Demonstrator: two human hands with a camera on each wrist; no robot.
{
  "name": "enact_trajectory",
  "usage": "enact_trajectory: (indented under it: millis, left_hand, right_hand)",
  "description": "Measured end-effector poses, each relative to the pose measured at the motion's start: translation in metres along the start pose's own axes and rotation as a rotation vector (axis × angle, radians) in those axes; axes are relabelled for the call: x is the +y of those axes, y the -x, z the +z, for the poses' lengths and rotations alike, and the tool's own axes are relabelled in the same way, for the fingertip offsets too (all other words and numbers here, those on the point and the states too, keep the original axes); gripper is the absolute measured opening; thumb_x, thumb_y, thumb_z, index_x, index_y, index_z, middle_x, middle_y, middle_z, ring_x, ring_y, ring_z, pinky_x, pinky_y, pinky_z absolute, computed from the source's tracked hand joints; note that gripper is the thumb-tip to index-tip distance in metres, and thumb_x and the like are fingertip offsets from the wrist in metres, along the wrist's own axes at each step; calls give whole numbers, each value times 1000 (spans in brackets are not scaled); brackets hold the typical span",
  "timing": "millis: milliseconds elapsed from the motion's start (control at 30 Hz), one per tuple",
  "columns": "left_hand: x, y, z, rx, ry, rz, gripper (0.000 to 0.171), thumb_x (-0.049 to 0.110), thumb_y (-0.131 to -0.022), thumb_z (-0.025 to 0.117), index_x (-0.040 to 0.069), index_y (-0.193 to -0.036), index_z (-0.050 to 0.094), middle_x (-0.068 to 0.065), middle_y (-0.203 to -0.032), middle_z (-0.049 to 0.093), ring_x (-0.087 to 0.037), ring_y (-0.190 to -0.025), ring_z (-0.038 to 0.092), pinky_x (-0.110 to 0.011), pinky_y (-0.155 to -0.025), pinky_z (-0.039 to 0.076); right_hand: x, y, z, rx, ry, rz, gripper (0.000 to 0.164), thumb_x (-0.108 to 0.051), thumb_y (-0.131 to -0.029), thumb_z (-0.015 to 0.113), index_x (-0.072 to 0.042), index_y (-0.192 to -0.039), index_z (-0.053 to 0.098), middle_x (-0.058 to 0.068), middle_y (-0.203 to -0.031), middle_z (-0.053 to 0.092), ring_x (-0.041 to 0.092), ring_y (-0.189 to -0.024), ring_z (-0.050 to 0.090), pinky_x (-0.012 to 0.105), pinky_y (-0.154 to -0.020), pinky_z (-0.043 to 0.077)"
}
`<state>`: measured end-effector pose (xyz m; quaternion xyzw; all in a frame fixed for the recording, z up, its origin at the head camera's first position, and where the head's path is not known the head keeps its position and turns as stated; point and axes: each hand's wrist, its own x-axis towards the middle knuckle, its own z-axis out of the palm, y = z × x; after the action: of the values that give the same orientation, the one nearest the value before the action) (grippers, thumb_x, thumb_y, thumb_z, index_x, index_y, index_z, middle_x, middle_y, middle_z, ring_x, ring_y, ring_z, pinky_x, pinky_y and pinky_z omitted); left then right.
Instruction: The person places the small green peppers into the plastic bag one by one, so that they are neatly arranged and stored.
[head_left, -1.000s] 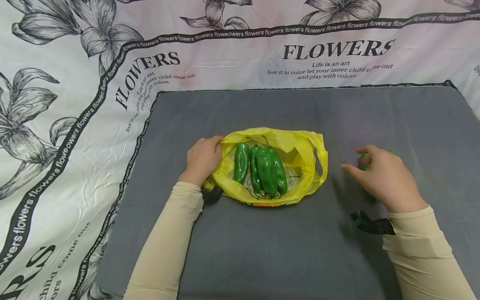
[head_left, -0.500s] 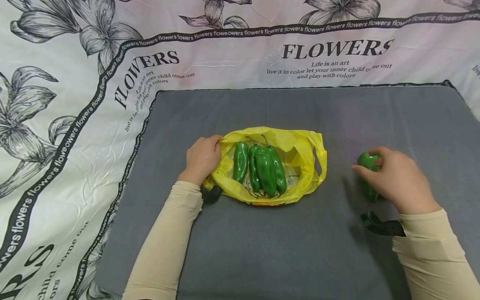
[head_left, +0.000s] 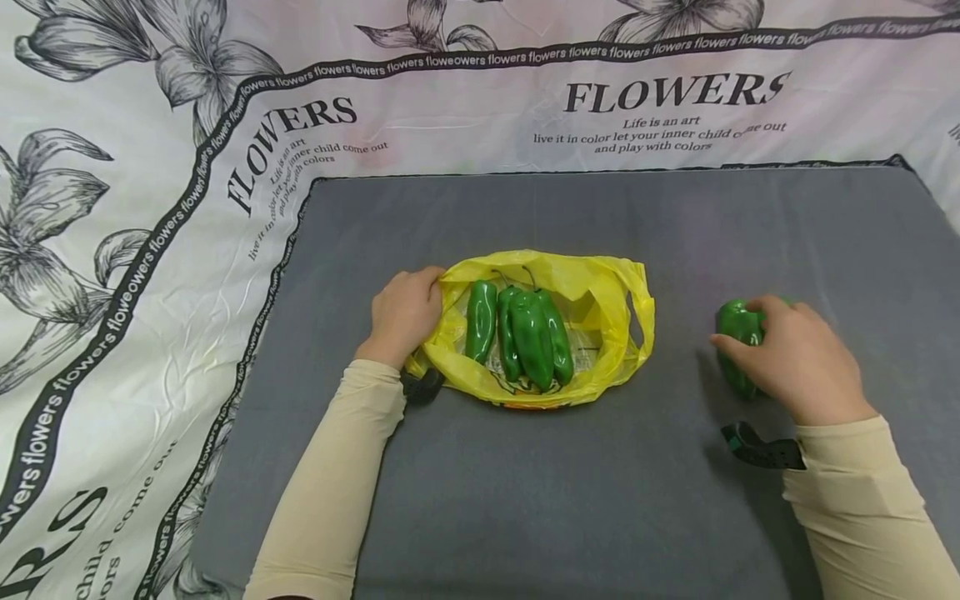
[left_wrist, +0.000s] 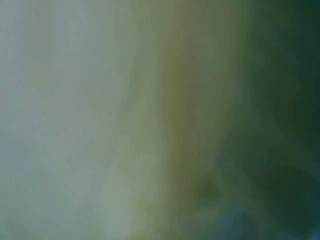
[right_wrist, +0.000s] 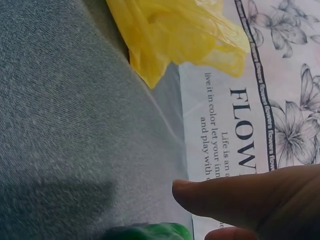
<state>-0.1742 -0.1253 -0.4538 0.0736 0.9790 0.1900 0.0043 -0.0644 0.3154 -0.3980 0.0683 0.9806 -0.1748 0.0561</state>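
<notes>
Four green peppers (head_left: 531, 342) lay in the yellow bag (head_left: 624, 367); the left hand (head_left: 403, 315) gripped its rim, apparently holding the mouth wide. Well to the right, the right hand (head_left: 806, 367) arched loosely over another pepper (head_left: 738, 325), thumb extended clear; finger contact was hidden.

Left wrist view fully blurred: pale, yellowish and dark green smears, nothing identifiable. Head view: right grip (head_left: 802, 367) hides part of a green pepper (head_left: 738, 319); its far fingers and their contact can't be made out. Left grip (head_left: 405, 315) has fingertips out of sight at the yellow bag (head_left: 558, 268). Peppers inside (head_left: 532, 337) overlap, covering some bag print, unreadable. Both sleeves (head_left: 322, 500) cut by frame edge. Right wrist view: bag cropped top, pepper cropped bottom, thumb (right_wrist: 225, 197) covers end of lettering (right_wrist: 244, 130).
</notes>
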Motion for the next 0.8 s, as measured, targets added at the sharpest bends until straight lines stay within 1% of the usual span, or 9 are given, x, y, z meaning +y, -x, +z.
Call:
enact_trajectory:
  millis: [67, 133, 400, 567, 667, 800]
  left_hand:
    - [0, -1, 0, 5, 0, -1, 39, 26, -112, 42, 22, -141, 68, -6, -123, 74, -30, -108, 66, -53, -80, 56]
    - [0, -1, -1, 9, 1, -2, 39, 26, -112, 43, 22, -140, 69, -6, -123, 74, -30, -108, 66, -53, -80, 56]
    - [0, -3, -2, 10, -2, -8, 39, 26, -112, 42, 21, -140, 69, -6, -122, 74, -29, -107, 66, -54, -81, 56]
    - [0, -2, -2, 4, -3, -11, 39, 27, -112, 42, 22, -141, 68, -6, -124, 74, -30, -110, 66, -54, -82, 56]
    - [-1, -1, -1, -1, 3, -9, 39, 27, -112, 42, 22, -141, 69, -6, -123, 74, -30, -111, 66, -54, -82, 56]
    - [-2, -1, -1, 1, 5, -1, 39, 27, -112, 42, 21, -141, 69, -7, -122, 74, -30, -109, 67, -54, -81, 56]
  right_hand:
    - [-1, -1, 2, 1, 7, 7, 75, -49, -98, 70, 9, -142, 50, 40, -124, 53, 52, -101, 57, 56, -61, 49]
    - [-1, -2, 4, 1, 12, 14, 74, -47, -98, 70, 8, -142, 49, 41, -125, 51, 54, -102, 57, 60, -63, 49]
    - [-4, -6, 11, 5, 4, 12, 75, -44, -97, 73, 7, -144, 46, 43, -129, 48, 57, -105, 55, 67, -69, 48]
    - [-6, -6, 17, 12, 2, 2, 76, -40, -96, 74, 9, -146, 43, 42, -129, 46, 57, -102, 55, 68, -70, 47]
    - [-6, -6, 20, 16, 4, -9, 78, -37, -95, 75, 10, -147, 42, 41, -126, 47, 55, -98, 56, 66, -68, 47]
    - [-6, -7, 25, 33, -2, -18, 76, -32, -94, 76, 11, -146, 42, 40, -122, 48, 53, -95, 55, 64, -66, 46]
